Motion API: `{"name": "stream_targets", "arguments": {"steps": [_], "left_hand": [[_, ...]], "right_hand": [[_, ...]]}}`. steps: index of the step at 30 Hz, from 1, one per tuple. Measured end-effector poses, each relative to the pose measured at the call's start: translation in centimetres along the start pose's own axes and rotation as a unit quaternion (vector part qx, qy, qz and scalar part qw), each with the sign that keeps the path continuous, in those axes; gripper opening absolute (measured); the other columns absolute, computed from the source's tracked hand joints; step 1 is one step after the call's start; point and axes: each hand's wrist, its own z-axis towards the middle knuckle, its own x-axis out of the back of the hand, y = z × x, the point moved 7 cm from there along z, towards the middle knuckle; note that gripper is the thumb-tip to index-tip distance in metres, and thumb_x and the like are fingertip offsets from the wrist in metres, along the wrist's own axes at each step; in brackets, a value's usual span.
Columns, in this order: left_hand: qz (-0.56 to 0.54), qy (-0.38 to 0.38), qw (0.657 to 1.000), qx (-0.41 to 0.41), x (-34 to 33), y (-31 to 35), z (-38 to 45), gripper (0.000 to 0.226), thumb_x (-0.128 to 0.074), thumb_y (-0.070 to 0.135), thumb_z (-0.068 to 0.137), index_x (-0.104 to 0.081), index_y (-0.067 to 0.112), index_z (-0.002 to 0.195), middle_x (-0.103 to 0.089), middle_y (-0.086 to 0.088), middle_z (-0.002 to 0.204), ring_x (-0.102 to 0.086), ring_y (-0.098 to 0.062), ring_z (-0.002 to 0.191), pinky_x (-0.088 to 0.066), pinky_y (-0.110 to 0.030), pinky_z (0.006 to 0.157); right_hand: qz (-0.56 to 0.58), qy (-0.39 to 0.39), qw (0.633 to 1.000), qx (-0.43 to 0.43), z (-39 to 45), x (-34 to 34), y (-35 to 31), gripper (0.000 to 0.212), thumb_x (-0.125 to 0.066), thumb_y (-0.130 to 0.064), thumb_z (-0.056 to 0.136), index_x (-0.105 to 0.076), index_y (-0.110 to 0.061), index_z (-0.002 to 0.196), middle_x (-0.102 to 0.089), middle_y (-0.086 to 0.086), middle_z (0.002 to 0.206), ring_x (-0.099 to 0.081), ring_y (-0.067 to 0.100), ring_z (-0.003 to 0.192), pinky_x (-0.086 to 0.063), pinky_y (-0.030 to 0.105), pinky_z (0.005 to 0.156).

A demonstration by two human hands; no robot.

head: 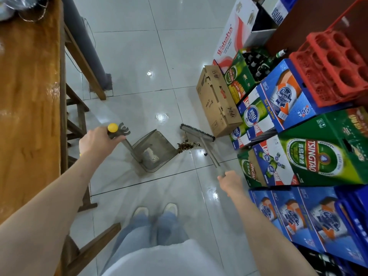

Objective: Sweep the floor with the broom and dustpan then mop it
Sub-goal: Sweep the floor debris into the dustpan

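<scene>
Head view: dustpan (154,151) beside debris (186,146).

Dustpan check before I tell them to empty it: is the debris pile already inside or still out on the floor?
Still out: the debris pile lies on the tile at the dustpan lip, the broom head just behind it.

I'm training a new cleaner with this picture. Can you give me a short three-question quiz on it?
1. True or false: the debris pile is already inside the dustpan.
2. Which hand grips the broom? A) left hand B) right hand
3. Fill in: the plain brown box lies just beyond the broom's ____.

Key:
1. False; it lies on the floor at the dustpan's lip.
2. B; the left hand holds the dustpan handle.
3. Head.
</scene>
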Motion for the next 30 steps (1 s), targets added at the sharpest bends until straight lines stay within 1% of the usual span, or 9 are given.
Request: {"name": "stream_targets", "arguments": {"steps": [2,6,8,12,16,19,23,26,30], "left_hand": [[0.004,-0.007,1.000,-0.001,0.0,-0.5,-0.1,0.049,-0.066,0.062,0.076,-0.056,0.014,0.073,-0.059,-0.006,0.064,-0.060,-0.029,0.065,-0.054,-0.035,0.060],[0.017,-0.024,0.999,-0.018,-0.1,-1.0,-0.4,0.047,-0.065,0.062,0.077,-0.052,0.018,0.069,-0.060,-0.007,0.065,-0.061,-0.030,0.066,-0.056,-0.038,0.063],[0.018,-0.028,0.999,-0.025,0.0,-1.0,-0.4,0.045,-0.065,0.061,0.078,-0.052,0.019,0.070,-0.061,-0.007,0.067,-0.062,-0.030,0.069,-0.056,-0.038,0.065],[0.029,-0.041,0.998,-0.047,-0.2,-0.9,-0.7,0.043,-0.063,0.060,0.080,-0.052,0.018,0.074,-0.060,-0.007,0.071,-0.061,-0.031,0.073,-0.053,-0.035,0.065],[0.027,-0.049,0.997,-0.057,-0.7,-1.6,-1.3,0.041,-0.063,0.058,0.081,-0.056,0.018,0.078,-0.061,-0.006,0.072,-0.060,-0.031,0.072,-0.052,-0.034,0.063],[0.018,-0.046,0.997,-0.053,-0.7,-2.3,-1.5,0.041,-0.063,0.058,0.081,-0.048,0.021,0.071,-0.060,-0.006,0.069,-0.061,-0.031,0.071,-0.052,-0.034,0.062],[0.006,-0.043,0.998,-0.053,-0.7,-3.1,-1.8,0.043,-0.064,0.057,0.081,-0.044,0.022,0.064,-0.058,-0.004,0.063,-0.061,-0.030,0.067,-0.054,-0.034,0.061],[0.008,-0.043,0.998,-0.055,-0.5,-3.5,-2.0,0.041,-0.064,0.057,0.081,-0.048,0.021,0.069,-0.058,-0.004,0.064,-0.061,-0.029,0.068,-0.054,-0.034,0.063],[0.007,-0.042,0.997,-0.059,-0.3,-3.7,-2.2,0.040,-0.065,0.055,0.082,-0.046,0.024,0.066,-0.053,-0.001,0.060,-0.060,-0.029,0.068,-0.052,-0.032,0.061]], "right_hand": [[0.004,0.005,1.000,-0.012,-0.1,0.0,0.0,0.034,-0.054,-0.031,0.092,-0.059,-0.008,0.116,-0.065,0.013,0.111,-0.063,0.033,0.098,-0.056,0.045,0.083],[0.005,0.005,1.000,-0.024,-0.7,-0.6,-0.2,0.029,-0.055,-0.029,0.092,-0.061,-0.007,0.110,-0.065,0.013,0.105,-0.063,0.032,0.094,-0.057,0.046,0.080],[0.003,0.010,1.000,-0.025,-1.1,-0.9,-0.6,0.028,-0.054,-0.028,0.093,-0.060,-0.007,0.110,-0.065,0.013,0.105,-0.063,0.031,0.093,-0.057,0.045,0.081],[0.011,0.012,0.999,-0.036,-1.9,-2.1,-0.7,0.034,-0.050,-0.035,0.095,-0.060,-0.005,0.110,-0.065,0.015,0.107,-0.064,0.033,0.096,-0.055,0.043,0.084],[0.013,0.023,0.999,-0.034,-2.6,-3.0,-0.5,0.040,-0.047,-0.039,0.096,-0.062,-0.004,0.109,-0.066,0.016,0.108,-0.064,0.033,0.098,-0.054,0.040,0.084],[0.009,0.026,0.999,-0.033,-2.8,-3.3,-0.5,0.039,-0.046,-0.037,0.096,-0.061,-0.004,0.109,-0.065,0.016,0.108,-0.063,0.034,0.099,-0.055,0.041,0.084],[0.008,0.028,0.999,-0.033,-2.8,-3.8,-0.5,0.040,-0.042,-0.037,0.098,-0.062,-0.003,0.103,-0.066,0.017,0.104,-0.063,0.033,0.096,-0.053,0.038,0.079],[0.015,0.029,0.999,-0.030,-2.6,-4.2,-0.5,0.035,-0.046,-0.032,0.096,-0.062,-0.002,0.102,-0.066,0.017,0.102,-0.062,0.034,0.095,-0.050,0.036,0.075],[0.019,0.026,0.999,-0.036,-2.6,-4.7,-0.4,0.037,-0.046,-0.034,0.097,-0.062,-0.001,0.104,-0.066,0.018,0.105,-0.061,0.034,0.098,-0.046,0.033,0.072]]}}
